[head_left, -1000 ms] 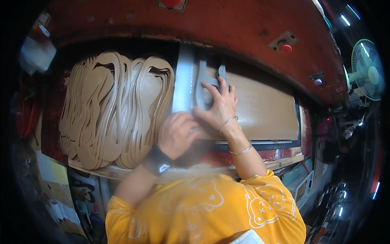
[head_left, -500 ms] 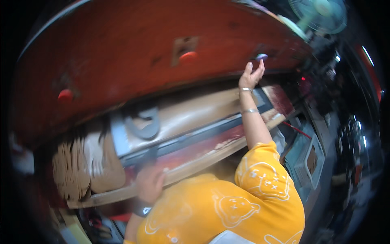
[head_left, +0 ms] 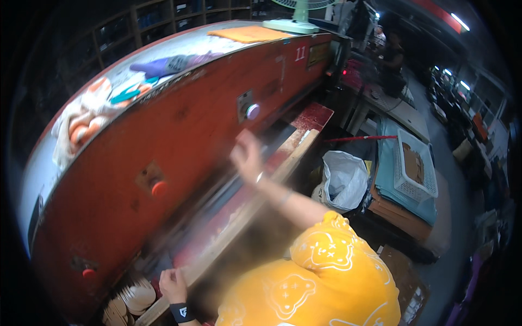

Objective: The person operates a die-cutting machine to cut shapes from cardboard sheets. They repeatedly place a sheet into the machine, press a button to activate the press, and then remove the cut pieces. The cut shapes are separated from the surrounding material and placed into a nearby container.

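My right hand (head_left: pixel 248 157), blurred by motion, is in front of the lower edge of a tall red machine panel (head_left: pixel 206 127), below a pale purple push button (head_left: pixel 252 111) and apart from it. My left hand (head_left: pixel 173 286), a dark band on its wrist, is at the wooden front rail (head_left: pixel 239 233) of the machine bed. Its fingers are loosely bent and apart, with nothing seen in them. Beside it at the lower left lie stacked tan and whitish flat cut pieces (head_left: pixel 138 296) with rounded ends. Under the panel runs the red bed surface (head_left: pixel 209 236), partly blurred.
Two red buttons (head_left: pixel 159 188) (head_left: pixel 88 273) are on the panel. Cloths (head_left: pixel 81 119) and a green fan (head_left: pixel 299 22) rest on top. At the right are a white sack (head_left: pixel 343 182), stacked sheets (head_left: pixel 389 187) and a white basket (head_left: pixel 414 165). People (head_left: pixel 392 60) are farther back.
The view has swung, bringing the panel's top and the right side into sight. My right hand has come away from the purple button. The grey curved piece on the bed no longer shows.
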The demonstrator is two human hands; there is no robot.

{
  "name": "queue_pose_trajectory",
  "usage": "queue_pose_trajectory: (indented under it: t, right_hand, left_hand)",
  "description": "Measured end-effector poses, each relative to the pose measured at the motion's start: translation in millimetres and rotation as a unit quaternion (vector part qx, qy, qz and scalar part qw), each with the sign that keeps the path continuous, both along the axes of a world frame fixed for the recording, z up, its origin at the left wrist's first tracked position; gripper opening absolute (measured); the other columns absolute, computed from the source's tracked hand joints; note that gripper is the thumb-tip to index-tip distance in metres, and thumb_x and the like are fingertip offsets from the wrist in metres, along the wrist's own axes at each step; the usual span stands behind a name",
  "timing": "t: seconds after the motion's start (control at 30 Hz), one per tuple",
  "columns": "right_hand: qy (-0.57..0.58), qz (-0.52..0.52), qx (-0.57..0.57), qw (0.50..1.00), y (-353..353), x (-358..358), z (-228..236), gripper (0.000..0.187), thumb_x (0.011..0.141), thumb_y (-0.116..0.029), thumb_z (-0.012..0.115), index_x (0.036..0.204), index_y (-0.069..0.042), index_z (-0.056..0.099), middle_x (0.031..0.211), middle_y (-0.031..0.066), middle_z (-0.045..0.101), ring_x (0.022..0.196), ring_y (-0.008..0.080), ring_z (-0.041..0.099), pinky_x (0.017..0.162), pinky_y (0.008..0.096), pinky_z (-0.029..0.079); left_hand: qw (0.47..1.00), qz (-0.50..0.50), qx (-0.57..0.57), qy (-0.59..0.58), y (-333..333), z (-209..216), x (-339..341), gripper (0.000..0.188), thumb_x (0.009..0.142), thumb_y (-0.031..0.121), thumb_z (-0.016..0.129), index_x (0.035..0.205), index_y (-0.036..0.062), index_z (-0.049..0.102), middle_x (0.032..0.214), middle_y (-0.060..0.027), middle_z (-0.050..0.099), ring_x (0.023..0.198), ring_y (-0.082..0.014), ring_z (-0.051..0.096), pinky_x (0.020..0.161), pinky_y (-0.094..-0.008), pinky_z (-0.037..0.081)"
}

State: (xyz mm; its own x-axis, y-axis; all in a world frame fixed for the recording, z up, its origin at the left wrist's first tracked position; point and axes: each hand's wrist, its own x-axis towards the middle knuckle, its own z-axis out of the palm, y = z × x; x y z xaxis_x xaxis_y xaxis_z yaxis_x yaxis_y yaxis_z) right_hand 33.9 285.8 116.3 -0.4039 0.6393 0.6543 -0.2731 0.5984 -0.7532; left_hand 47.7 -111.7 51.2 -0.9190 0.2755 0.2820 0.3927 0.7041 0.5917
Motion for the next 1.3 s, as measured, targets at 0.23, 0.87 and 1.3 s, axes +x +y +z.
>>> queue_pose_trajectory:
  t: [0.23, 0.87, 1.3]
  right_hand:
    - [-0.375, 0.303, 0.323, 0.814, -113.3, 59.5, -57.9, 0.027, 0.073, -0.036, 0.068, 0.089, -0.014, 0.069, 0.1, 0.0059, 0.056, 0.103, 0.0242, 0.049, 0.087, 0.0406, 0.04]
    - [-0.478, 0.349, 0.324, 0.738, -110.3, 89.8, -42.5, 0.024, 0.07, -0.021, 0.058, 0.078, -0.002, 0.069, 0.083, 0.0225, 0.066, 0.084, 0.0336, 0.064, 0.079, 0.0412, 0.051]
    - [-0.45, 0.245, 0.347, 0.786, -265.8, -57.0, -18.5, 0.098, 0.057, -0.053, 0.076, 0.139, -0.015, 0.036, 0.145, 0.0225, 0.025, 0.128, 0.0543, 0.021, 0.103, 0.0566, 0.025]
  left_hand:
    - [0.998, -0.013, -0.016, 0.059, -0.6, 3.5, -5.7, 0.031, 0.081, 0.021, 0.065, 0.061, 0.0001, 0.054, 0.062, -0.0125, 0.052, 0.058, -0.0293, 0.052, 0.055, -0.0398, 0.038]
    - [0.995, -0.039, -0.093, 0.015, 6.9, -23.0, 27.3, 0.034, 0.084, 0.022, 0.062, 0.059, 0.0012, 0.051, 0.062, -0.0159, 0.052, 0.058, -0.0342, 0.05, 0.055, -0.0428, 0.038]
    - [0.989, -0.057, -0.033, -0.129, 1.8, 6.7, 53.7, 0.033, 0.077, 0.031, 0.069, 0.06, 0.0038, 0.062, 0.06, -0.0107, 0.057, 0.055, -0.0302, 0.058, 0.049, -0.0388, 0.043]
